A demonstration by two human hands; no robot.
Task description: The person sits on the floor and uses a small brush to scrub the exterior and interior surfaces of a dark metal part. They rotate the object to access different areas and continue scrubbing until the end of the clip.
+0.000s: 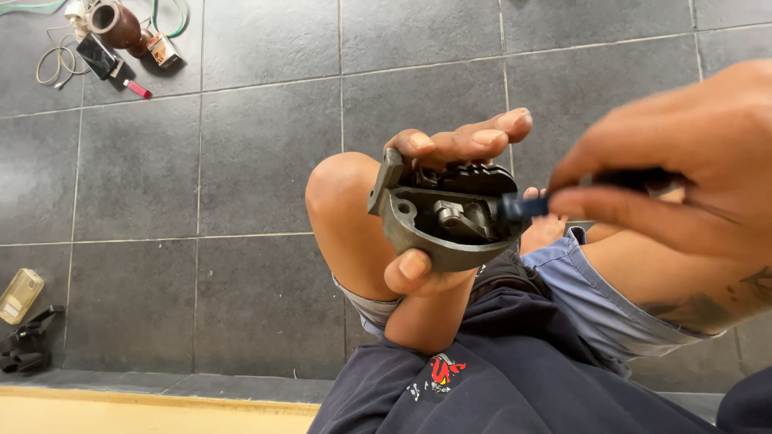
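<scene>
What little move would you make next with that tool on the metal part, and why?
Probably ease the tool tip a touch further into the housing toward the small lever inside. The left hand cups the housing open side up, thumb and fingers steadying it, and the right hand pinches the tool with its tip at the rim.

The right hand (691,161) is motion-blurred and cut off by the right picture edge. Its fingers (611,201) cover most of the dark tool (527,206). The left hand (438,201) hides the rear of the metal housing (442,217). Items at the floor's far left corner are too small to identify.
</scene>
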